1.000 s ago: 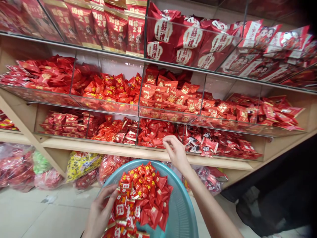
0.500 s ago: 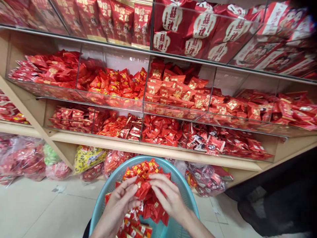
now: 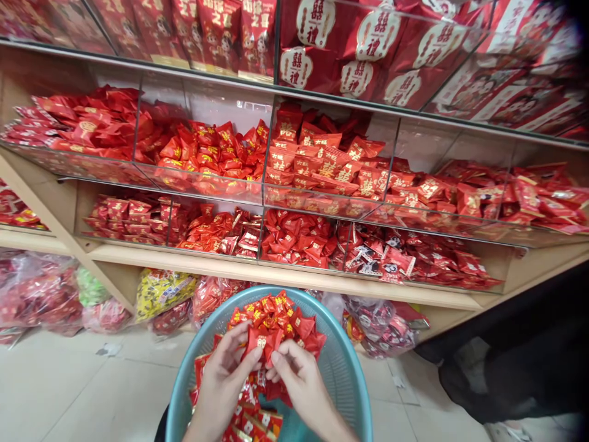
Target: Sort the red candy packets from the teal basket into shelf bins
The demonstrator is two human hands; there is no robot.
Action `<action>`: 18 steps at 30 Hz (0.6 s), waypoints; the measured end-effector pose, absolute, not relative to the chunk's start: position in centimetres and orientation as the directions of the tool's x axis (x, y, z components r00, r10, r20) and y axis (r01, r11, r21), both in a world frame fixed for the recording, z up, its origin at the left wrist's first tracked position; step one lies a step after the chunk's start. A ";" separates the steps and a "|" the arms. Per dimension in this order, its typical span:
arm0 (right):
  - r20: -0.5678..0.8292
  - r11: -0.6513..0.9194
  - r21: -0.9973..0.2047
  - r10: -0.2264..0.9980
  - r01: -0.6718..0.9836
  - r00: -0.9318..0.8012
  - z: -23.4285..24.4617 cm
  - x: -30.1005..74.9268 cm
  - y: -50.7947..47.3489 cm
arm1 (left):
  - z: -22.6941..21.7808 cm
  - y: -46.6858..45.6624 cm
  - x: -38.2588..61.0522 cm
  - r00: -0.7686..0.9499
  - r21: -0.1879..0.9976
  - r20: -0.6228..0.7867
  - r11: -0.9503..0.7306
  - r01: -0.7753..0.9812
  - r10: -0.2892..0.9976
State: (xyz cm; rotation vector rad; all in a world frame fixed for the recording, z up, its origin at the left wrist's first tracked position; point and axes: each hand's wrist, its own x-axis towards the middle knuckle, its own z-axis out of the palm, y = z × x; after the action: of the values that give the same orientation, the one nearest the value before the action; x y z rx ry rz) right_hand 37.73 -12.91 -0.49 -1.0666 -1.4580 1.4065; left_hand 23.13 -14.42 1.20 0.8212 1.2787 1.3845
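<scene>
Between my two hands is a red candy packet (image 3: 262, 345) with a small gold mark on its face. My left hand (image 3: 225, 368) pinches its left side with thumb and fingers. On the other side my right hand (image 3: 297, 371) grips its lower right edge. Both are over a teal plastic basket (image 3: 347, 362). Red wrapped candies with yellow lettering (image 3: 267, 312) lie heaped at the basket's far side. Nearer to me lie red packets with white flower prints (image 3: 253, 423), partly hidden by my hands and wrists.
Shelves with clear bins of red wrapped sweets (image 3: 299, 239) rise behind the basket. Larger red gift bags (image 3: 315, 24) fill the top row. A yellow bag (image 3: 165, 291) and other plastic bags sit under the bottom shelf. Black cloth (image 3: 515, 362) hangs at the right.
My right hand has moved down and its fingers have curled in to the packet's lower right edge. The packet now faces me more squarely. The view has shifted slightly.
</scene>
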 end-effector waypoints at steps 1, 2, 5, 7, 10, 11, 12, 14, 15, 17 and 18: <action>0.006 0.012 -1.000 0.953 0.018 -0.303 -0.5 37.8 -12.9 | 1.2 -14.5 23.1 -0.236 0.963 -0.161 0.101 -0.249 0.958; 0.008 0.011 -1.000 0.953 0.008 -0.304 -0.4 37.8 -13.0 | 1.1 -14.5 23.2 -0.234 0.955 -0.173 0.104 -0.279 0.957; 0.029 0.025 -1.000 0.954 -0.018 -0.299 0.2 38.0 -13.2 | 0.9 -14.8 23.3 -0.229 0.909 -0.240 0.135 -0.393 0.944; 0.043 0.036 -0.999 0.953 -0.028 -0.299 0.5 38.0 -13.3 | 0.8 -15.0 23.3 -0.219 0.887 -0.274 0.158 -0.433 0.937; 0.047 0.043 -0.999 0.955 -0.021 -0.292 0.6 38.0 -13.4 | 0.7 -15.2 23.0 -0.201 0.884 -0.270 0.160 -0.439 0.942; 0.049 0.046 -0.999 0.957 -0.018 -0.286 0.6 37.9 -13.5 | 0.7 -15.2 23.0 -0.198 0.890 -0.258 0.153 -0.428 0.945; 0.052 0.050 -0.999 0.958 -0.015 -0.283 0.5 37.9 -13.5 | 0.7 -15.2 22.9 -0.199 0.900 -0.244 0.146 -0.411 0.949; 0.066 0.067 -0.998 0.959 -0.004 -0.275 0.4 37.8 -13.7 | 0.7 -15.2 22.8 -0.204 0.923 -0.215 0.130 -0.362 0.955; 0.074 0.078 -0.997 0.960 0.005 -0.271 0.3 37.7 -13.7 | 0.8 -15.1 22.8 -0.215 0.933 -0.202 0.121 -0.338 0.955; 0.089 0.101 -0.994 0.960 0.032 -0.266 0.3 37.7 -13.8 | 0.9 -15.0 22.7 -0.255 0.948 -0.183 0.101 -0.303 0.949; 0.094 0.111 -0.993 0.959 0.050 -0.266 0.3 37.7 -13.9 | 1.0 -15.0 22.7 -0.275 0.953 -0.176 0.093 -0.289 0.945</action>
State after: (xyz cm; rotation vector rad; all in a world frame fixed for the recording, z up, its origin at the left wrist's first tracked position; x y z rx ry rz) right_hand 37.74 -13.88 0.28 -1.0398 -1.4993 1.2905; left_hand 22.68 -14.99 1.03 0.7447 1.2711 1.4355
